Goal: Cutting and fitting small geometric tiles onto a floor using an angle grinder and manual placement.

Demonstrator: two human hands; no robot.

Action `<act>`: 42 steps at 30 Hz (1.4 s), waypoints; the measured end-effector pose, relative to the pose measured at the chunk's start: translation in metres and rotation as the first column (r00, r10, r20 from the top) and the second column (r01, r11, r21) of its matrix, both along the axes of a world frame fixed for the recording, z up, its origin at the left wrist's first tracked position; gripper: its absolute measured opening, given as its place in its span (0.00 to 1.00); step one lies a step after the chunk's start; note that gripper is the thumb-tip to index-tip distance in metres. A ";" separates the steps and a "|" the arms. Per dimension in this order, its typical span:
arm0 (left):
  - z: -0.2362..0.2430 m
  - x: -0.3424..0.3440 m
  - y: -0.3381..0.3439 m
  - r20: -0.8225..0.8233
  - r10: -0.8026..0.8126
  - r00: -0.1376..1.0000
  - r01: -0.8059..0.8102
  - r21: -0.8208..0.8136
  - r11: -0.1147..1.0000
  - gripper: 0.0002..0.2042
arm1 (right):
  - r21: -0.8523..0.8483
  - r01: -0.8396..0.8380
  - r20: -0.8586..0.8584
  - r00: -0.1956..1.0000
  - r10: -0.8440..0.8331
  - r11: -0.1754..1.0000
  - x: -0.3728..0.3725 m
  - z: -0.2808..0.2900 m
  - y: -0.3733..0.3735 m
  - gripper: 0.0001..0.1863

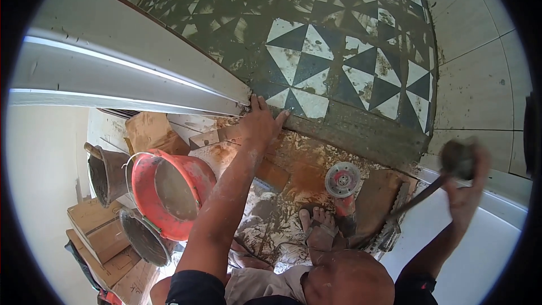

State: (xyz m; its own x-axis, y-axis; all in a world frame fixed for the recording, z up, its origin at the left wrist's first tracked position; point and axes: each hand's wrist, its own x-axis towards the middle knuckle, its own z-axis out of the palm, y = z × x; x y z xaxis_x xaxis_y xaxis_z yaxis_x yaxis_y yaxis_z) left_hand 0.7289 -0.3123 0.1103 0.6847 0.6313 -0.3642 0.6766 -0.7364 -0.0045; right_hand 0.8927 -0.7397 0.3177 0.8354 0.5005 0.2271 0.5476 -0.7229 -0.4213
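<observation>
head view: patterned tiles (307,68) cover the floor beyond the doorway, top middle to right. i'd call the laying mostly done there: tiles run up to the right wall (473,73). cleaning looks partial; the near patch shows crisp black and white, the far area is under a grey smear. grey edge strip (372,134) along the near side looks unfinished, my read.

left hand (261,126): palm down, fingers spread, thumb apart, nothing gripped. fingertips at the tile edge by the foot of the door frame (169,59).

right hand (466,195): raised at right, clear of the tiles, fingers curled round a dark tool (456,159) with a long handle. motion blur there, could be a mallet, can't confirm.

grinder (342,179) lies disc up near the feet. red bucket (197,169) with grey mix sits left of the left forearm.
</observation>
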 end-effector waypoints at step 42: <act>0.006 0.026 -0.013 -0.135 -0.064 0.989 0.065 0.003 0.998 0.53 | -0.723 -0.090 0.054 0.981 0.186 0.685 0.280 -0.217 0.201 0.22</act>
State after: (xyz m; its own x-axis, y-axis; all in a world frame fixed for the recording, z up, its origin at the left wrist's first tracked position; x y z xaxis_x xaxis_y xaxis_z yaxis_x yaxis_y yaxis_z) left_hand 0.7545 -0.3257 0.1159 0.6690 0.5906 -0.4512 0.6206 -0.7779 -0.0982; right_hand 1.1730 -0.5387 0.1010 0.7356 0.6581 -0.1608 0.6746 -0.6901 0.2620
